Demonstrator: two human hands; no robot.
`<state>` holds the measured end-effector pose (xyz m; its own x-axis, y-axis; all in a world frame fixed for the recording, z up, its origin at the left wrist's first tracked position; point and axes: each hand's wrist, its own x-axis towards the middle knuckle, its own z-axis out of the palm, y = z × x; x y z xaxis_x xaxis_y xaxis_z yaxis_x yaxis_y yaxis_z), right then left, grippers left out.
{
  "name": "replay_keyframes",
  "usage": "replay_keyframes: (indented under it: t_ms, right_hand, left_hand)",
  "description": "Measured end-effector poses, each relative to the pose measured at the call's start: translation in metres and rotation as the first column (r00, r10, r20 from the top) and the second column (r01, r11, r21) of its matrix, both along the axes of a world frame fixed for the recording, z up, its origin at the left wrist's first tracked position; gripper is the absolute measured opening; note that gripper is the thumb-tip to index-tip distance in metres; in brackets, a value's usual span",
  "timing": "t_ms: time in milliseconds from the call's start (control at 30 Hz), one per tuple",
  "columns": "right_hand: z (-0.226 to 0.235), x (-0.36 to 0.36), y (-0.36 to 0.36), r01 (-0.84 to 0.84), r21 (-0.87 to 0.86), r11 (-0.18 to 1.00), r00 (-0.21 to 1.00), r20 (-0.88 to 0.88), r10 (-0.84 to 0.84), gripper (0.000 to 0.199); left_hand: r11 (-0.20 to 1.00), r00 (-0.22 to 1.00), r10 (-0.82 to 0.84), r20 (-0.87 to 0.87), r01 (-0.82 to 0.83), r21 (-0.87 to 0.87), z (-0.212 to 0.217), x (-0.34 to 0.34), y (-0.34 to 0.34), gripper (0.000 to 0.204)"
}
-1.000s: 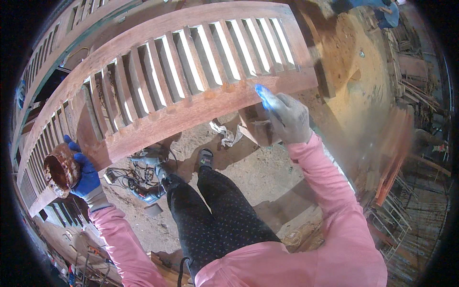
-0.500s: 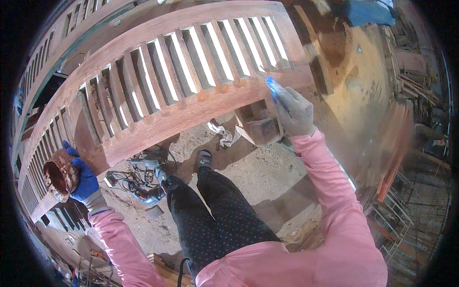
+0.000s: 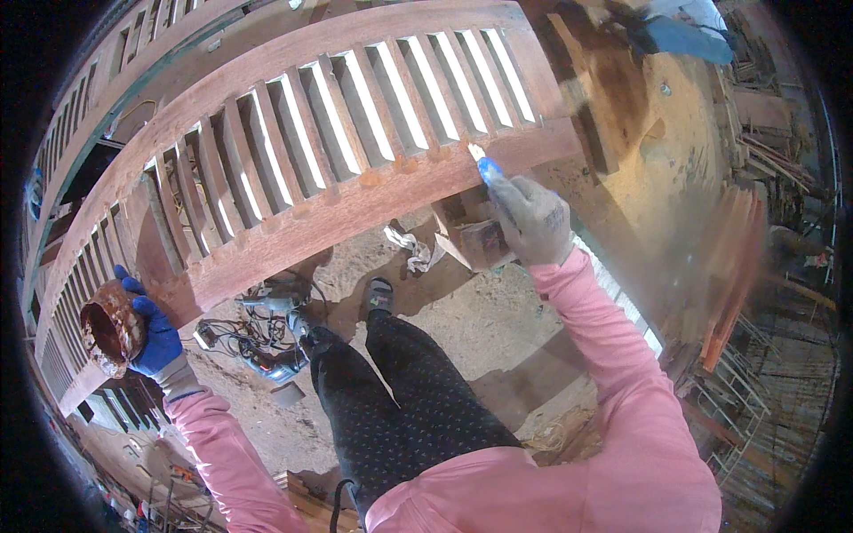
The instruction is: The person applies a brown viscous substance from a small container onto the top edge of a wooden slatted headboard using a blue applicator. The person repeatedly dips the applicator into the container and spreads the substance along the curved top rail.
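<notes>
A louvered wooden panel [image 3: 346, 200] with slanted slats stretches across the view, wet-looking brown patches along its near rail. My left hand [image 3: 160, 342], in a blue and grey glove, is wrapped round a round, brown-smeared pot [image 3: 108, 329] at the left, its mouth tilted toward me. My right hand [image 3: 538, 218], in a grey glove with blue fingertips, is closed on a small pale-tipped tool [image 3: 476, 152] whose exact kind I cannot make out. The tip is at the near rail by the slat ends; whether it touches the wood I cannot tell.
Power tools [image 3: 275, 360] with tangled cords lie on the sandy floor near my feet. A wooden block [image 3: 484, 242] and a white rag [image 3: 416, 251] are below the panel. Another slatted frame [image 3: 133, 84] stands behind at the left. Reddish boards [image 3: 737, 266] lean at the right.
My right hand has moved left and slightly toward me along the near rail, turning so that the tool's pale tip shows. My left hand and the pot have stayed in place.
</notes>
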<state>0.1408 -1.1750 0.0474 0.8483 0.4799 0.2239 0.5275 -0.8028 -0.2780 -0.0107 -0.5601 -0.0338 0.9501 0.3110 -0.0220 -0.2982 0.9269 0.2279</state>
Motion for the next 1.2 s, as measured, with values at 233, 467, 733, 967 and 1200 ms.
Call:
replay_keyframes:
  t_ms: [233,467,733,967,1200]
  right_hand:
    - [0.003,0.011,0.008,-0.016,0.14,0.99,1.0,0.015,0.014,0.045]
    - [-0.014,0.012,0.008,-0.158,-0.099,0.983,0.98,0.107,0.168,0.054]
    - [0.002,0.008,0.002,-0.155,-0.003,0.988,0.986,0.068,0.155,0.053]
    - [-0.006,-0.003,0.016,-0.194,-0.095,0.976,0.979,0.049,0.2,0.06]
    - [0.008,0.002,0.009,-0.01,0.087,0.996,1.0,-0.005,0.011,0.05]
  left_hand:
    - [1.0,1.0,0.021,-0.02,-0.021,-0.001,-0.006,-0.005,0.011,0.083]
    - [0.994,0.999,0.046,-0.02,-0.044,0.101,-0.005,-0.004,0.008,0.084]
    - [0.998,0.999,0.041,-0.002,-0.041,0.057,-0.005,-0.006,0.01,0.083]
    - [0.998,0.999,0.046,-0.013,-0.045,0.04,-0.001,0.0,-0.001,0.078]
    - [0.99,0.996,0.089,-0.019,-0.086,0.113,-0.004,-0.004,0.008,0.078]
